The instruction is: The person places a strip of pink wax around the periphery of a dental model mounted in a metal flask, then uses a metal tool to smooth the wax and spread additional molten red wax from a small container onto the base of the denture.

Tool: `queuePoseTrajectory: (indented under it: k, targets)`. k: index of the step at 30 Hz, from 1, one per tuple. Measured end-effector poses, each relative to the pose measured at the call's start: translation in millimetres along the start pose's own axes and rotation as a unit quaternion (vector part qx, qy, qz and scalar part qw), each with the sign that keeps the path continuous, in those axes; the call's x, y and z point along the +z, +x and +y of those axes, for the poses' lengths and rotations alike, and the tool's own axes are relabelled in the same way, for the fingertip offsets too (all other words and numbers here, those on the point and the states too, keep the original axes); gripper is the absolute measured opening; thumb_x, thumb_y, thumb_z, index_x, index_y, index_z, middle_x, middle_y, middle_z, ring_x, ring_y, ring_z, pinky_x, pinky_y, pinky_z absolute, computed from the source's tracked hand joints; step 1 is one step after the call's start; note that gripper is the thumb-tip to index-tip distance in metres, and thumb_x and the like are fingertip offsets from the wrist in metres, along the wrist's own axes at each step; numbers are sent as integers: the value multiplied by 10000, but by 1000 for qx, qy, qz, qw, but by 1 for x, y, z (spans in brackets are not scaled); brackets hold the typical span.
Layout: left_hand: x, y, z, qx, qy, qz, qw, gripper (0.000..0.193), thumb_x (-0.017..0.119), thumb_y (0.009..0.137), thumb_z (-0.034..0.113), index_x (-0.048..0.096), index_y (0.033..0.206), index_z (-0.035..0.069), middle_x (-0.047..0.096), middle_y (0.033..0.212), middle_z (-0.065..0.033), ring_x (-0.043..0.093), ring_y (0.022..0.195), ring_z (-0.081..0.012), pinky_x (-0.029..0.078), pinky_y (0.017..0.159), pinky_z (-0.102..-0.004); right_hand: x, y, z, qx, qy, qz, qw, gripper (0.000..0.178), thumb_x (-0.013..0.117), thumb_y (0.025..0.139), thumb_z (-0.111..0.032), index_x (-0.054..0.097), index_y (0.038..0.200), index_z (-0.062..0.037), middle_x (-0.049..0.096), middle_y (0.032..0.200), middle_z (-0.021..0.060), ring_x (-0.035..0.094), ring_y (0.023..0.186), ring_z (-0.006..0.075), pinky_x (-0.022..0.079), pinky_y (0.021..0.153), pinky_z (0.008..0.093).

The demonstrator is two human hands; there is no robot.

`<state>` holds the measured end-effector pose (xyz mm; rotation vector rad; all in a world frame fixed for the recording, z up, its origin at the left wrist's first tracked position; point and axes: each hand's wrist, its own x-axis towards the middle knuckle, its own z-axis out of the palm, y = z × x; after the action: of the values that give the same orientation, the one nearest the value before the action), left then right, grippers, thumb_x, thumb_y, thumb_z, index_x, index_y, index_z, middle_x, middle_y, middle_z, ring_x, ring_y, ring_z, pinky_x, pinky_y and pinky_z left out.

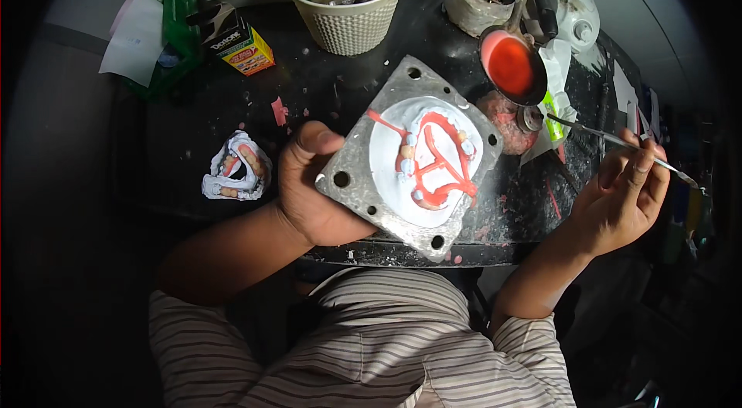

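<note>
My left hand (313,195) grips the left corner of a grey metal dental flask half (359,168), thumb on top, tilting it toward me above the table. White plaster (390,149) fills its middle. Set in the plaster are tooth-coloured and pale blue teeth, joined by pink-red wax strips (433,164). My right hand (630,188) pinches a thin metal wax carver (599,132) between thumb and fingers, apart from the flask. The carver's dark tip reaches left, over or beside a small burner (529,118) with a pinkish, wax-spattered body; I cannot tell whether they touch.
A pan of melted red wax (512,68) stands behind the burner. To the left lies a plaster model with teeth (238,168). Farther back are a woven-look tool basket (352,25), a small yellow box (247,52) and a green container (174,18). Wax scraps litter the black table (325,91).
</note>
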<state>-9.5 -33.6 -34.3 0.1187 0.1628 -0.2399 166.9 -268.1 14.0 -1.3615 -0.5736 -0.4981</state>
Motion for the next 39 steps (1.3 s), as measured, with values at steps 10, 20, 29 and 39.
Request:
queuePoseTrajectory:
  k: [10, 20, 29, 39]
  targets:
    - [-7, -3, 0, 131, 74, 63, 987, 573, 598, 929, 398, 509, 1362, 33, 602, 1302, -146, 599, 1186, -285, 457, 1029, -469, 30, -32, -29, -40, 124, -119, 984, 252, 696, 919, -150, 511, 1008, -3, 660, 834, 157, 667, 647, 219, 530, 571, 268]
    - [-26, -14, -4, 177, 220, 146, 948, 190, 637, 917, 187, 649, 1067, 72, 570, 989, -11, 521, 982, -118, 381, 943, -293, 35, -32, -41, -101, 18, -358, 928, 259, 730, 887, -171, 513, 896, -30, 668, 804, 185, 629, 586, 202, 449, 518, 285]
    - [-11, -5, -5, 194, 143, 108, 964, 391, 624, 942, 253, 575, 1267, 42, 639, 1182, -53, 584, 1123, -156, 422, 1004, -345, 36, -26, -19, -128, -48, -60, 989, 177, 640, 927, -3, 551, 1053, 83, 669, 873, 230, 701, 747, 269, 480, 557, 242]
    - [-2, 0, -2, 182, 119, 45, 975, 509, 542, 986, 359, 514, 1339, -7, 636, 1240, -141, 638, 1122, -234, 491, 989, -407, 36, -23, -13, -118, -25, -64, 991, 195, 642, 941, -46, 551, 1073, 64, 673, 888, 245, 679, 736, 222, 423, 522, 213]
